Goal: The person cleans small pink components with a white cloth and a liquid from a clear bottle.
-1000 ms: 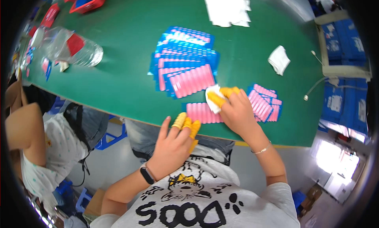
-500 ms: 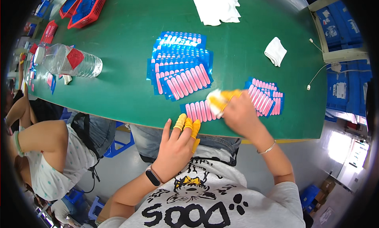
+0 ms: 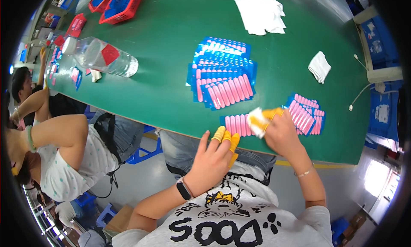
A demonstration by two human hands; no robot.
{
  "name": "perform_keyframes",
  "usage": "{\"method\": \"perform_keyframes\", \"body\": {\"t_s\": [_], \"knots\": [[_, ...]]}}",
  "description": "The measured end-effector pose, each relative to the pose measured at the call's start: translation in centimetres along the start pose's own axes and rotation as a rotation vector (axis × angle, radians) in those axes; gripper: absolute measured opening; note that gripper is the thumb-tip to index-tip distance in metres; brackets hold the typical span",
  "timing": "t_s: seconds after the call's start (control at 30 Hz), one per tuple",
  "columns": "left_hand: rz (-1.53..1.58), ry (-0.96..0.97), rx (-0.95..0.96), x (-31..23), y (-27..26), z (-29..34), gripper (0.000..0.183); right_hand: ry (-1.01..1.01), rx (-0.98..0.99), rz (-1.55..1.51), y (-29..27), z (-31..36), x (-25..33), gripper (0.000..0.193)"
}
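Note:
A blue-edged sheet with a row of pink rounded strips (image 3: 233, 124) lies near the table's front edge. My left hand (image 3: 210, 161) rests at its near left corner, fingers stretched out, with yellow finger cots on several of them. Over the right part of that sheet, my right hand (image 3: 281, 133), also in yellow finger cots, presses a bunched white cloth (image 3: 257, 122); the hand hides that end. Beyond it sits a fanned pile of similar sheets (image 3: 227, 91). A smaller overlapping pile (image 3: 305, 114) lies just right of my right hand.
A folded white cloth (image 3: 319, 67) and larger white cloths (image 3: 261, 14) lie farther back on the green table (image 3: 167, 88). Left are a clear plastic bottle (image 3: 105, 56) on its side and red baskets (image 3: 124, 7). A co-worker (image 3: 64, 148) sits at left; white cables (image 3: 359, 95) hang at right.
The whole view has shifted, so the table's things appear farther right and slightly lower. My right hand still has the cloth on the same sheet; my left hand stays at its corner.

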State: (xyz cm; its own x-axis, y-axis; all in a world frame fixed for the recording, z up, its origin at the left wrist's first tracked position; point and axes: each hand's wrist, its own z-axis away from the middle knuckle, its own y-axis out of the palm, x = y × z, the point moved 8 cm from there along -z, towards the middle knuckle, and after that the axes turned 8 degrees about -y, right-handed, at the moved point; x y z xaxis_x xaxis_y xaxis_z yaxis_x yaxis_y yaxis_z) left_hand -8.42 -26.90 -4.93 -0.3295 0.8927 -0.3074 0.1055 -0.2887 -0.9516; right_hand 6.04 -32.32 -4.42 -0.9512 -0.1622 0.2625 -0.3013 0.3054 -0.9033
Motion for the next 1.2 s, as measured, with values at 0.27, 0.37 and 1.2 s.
{"method": "perform_keyframes", "body": {"t_s": [0.27,0.37,1.2], "knots": [[0.045,-0.018,-0.03,0.1,-0.2,-0.3,0.029,0.071,0.0,-0.075,0.6,1.5,-0.5,0.028],[0.043,-0.015,-0.023,0.1,-0.3,-0.4,0.031,0.285,-0.132,0.157,-1.7,1.4,-3.2,0.018],[0.04,0.175,0.055,0.0,0.5,-0.4,0.044,0.74,-0.614,-1.24,0.2,8.2,-2.3,0.027]]}}
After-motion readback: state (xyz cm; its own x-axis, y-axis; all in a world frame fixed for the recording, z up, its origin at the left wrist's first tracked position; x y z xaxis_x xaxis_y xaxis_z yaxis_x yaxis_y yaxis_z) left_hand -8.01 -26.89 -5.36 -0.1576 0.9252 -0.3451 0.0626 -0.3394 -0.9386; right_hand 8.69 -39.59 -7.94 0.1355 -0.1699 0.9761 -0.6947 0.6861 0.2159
